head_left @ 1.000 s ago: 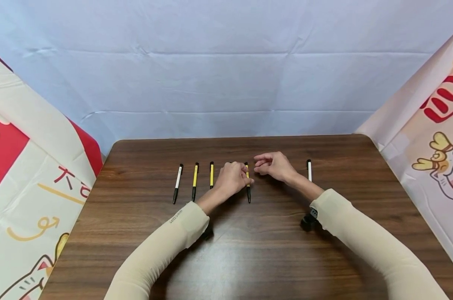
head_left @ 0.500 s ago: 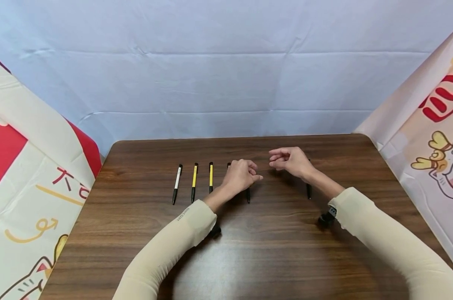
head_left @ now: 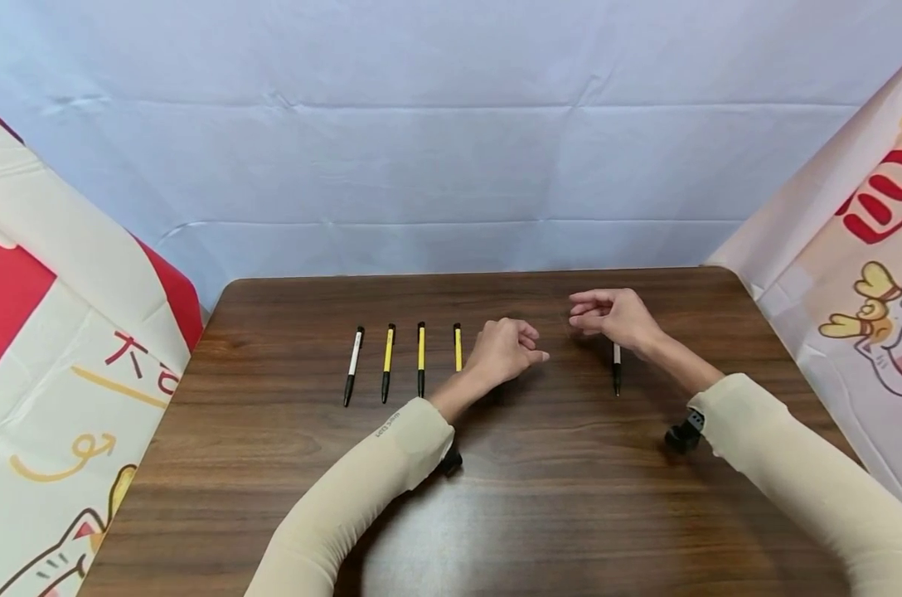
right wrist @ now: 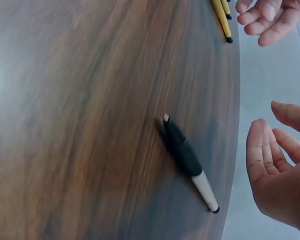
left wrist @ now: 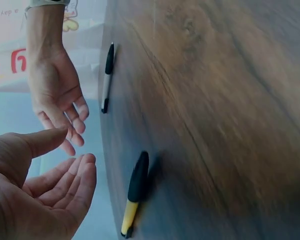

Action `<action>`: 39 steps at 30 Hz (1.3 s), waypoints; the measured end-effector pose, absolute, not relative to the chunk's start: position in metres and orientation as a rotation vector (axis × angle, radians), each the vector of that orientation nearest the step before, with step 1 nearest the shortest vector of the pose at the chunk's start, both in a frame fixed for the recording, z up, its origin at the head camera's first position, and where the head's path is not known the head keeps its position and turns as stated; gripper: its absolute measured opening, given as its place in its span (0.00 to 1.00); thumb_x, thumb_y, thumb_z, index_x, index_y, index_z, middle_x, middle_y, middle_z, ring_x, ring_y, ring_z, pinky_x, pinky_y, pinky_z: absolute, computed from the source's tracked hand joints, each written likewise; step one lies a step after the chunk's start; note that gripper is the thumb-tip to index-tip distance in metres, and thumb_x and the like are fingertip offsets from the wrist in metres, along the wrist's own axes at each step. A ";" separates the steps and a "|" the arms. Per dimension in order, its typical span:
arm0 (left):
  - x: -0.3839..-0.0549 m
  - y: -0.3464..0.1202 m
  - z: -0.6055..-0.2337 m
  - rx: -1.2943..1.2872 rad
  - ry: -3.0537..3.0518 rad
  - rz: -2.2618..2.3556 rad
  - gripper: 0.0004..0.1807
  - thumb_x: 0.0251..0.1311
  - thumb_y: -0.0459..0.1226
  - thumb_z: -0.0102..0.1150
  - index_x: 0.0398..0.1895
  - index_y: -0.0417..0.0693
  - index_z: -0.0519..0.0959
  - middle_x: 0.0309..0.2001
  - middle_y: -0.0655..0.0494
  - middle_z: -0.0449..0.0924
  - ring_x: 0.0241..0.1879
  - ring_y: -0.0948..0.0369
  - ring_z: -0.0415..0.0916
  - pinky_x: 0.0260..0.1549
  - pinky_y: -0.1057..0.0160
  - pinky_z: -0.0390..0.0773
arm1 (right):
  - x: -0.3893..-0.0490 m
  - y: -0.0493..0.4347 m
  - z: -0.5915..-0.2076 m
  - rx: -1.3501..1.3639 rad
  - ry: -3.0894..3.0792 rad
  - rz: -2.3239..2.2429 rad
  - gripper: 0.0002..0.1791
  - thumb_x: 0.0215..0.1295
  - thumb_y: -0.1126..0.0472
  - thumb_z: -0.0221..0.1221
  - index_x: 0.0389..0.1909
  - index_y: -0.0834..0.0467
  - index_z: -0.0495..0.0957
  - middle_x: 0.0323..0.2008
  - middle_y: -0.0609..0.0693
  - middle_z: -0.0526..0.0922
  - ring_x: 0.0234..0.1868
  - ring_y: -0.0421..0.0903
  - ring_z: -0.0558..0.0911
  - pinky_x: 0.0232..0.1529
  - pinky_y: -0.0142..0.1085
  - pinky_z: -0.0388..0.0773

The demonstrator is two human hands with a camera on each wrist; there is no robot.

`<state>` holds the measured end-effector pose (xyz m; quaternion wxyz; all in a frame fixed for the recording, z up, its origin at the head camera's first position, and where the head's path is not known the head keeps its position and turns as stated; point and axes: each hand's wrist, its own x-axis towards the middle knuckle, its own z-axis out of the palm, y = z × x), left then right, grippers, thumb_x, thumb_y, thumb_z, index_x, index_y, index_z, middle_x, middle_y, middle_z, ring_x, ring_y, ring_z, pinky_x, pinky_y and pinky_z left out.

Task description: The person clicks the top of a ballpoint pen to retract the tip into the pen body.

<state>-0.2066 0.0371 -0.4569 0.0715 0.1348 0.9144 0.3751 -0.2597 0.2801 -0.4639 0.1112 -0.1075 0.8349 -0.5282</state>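
My left hand (head_left: 503,352) hovers above the table with loosely bent fingers and nothing in it. Below it lies a yellow pen with a black grip (left wrist: 135,187), hidden by the hand in the head view. Farther right, my right hand (head_left: 617,317) is also held over the table, its fingers relaxed and holding nothing. It partly covers a white pen with a black grip (head_left: 618,369), which appears whole in the right wrist view. Left of my left hand, a white pen (head_left: 354,365) and several yellow pens (head_left: 388,363) lie in a spaced row.
The brown wooden table (head_left: 555,497) has its far edge close beyond the pens. A pale cloth backdrop (head_left: 451,166) hangs behind it, with printed cloths (head_left: 884,332) at both sides. Dark cameras (head_left: 682,435) are strapped under the wrists.
Both hands have moved to the right over the table. My left hand has uncovered one yellow pen and now covers the one right of it. The pens appear to lie where they were.
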 end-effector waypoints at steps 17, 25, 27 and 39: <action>-0.202 0.076 -0.468 0.312 2.582 1.297 0.19 0.62 0.42 0.78 0.54 0.44 0.88 0.42 0.56 0.91 0.40 0.65 0.87 0.41 0.72 0.83 | -0.268 0.326 -0.471 -0.222 2.587 -1.488 0.25 0.72 0.66 0.68 0.65 0.74 0.76 0.44 0.60 0.90 0.38 0.39 0.90 0.38 0.37 0.90; -0.201 0.097 -0.476 0.271 2.520 1.382 0.21 0.59 0.41 0.80 0.52 0.43 0.88 0.40 0.58 0.91 0.37 0.68 0.87 0.38 0.74 0.82 | -0.270 0.343 -0.474 -0.180 2.573 -1.509 0.27 0.71 0.67 0.69 0.65 0.75 0.75 0.39 0.48 0.89 0.39 0.37 0.90 0.40 0.35 0.90; -0.200 0.103 -0.477 0.260 2.497 1.404 0.20 0.58 0.41 0.81 0.51 0.42 0.88 0.39 0.58 0.91 0.36 0.68 0.87 0.37 0.74 0.82 | -0.271 0.347 -0.475 -0.176 2.565 -1.509 0.27 0.71 0.68 0.69 0.65 0.76 0.75 0.40 0.49 0.88 0.39 0.35 0.90 0.40 0.35 0.89; -0.196 0.134 -0.483 0.223 2.528 1.331 0.19 0.56 0.43 0.83 0.47 0.45 0.90 0.35 0.62 0.91 0.33 0.72 0.85 0.35 0.76 0.80 | -0.275 0.360 -0.486 -0.147 2.537 -1.381 0.30 0.73 0.62 0.68 0.69 0.73 0.73 0.50 0.61 0.86 0.40 0.35 0.87 0.42 0.34 0.89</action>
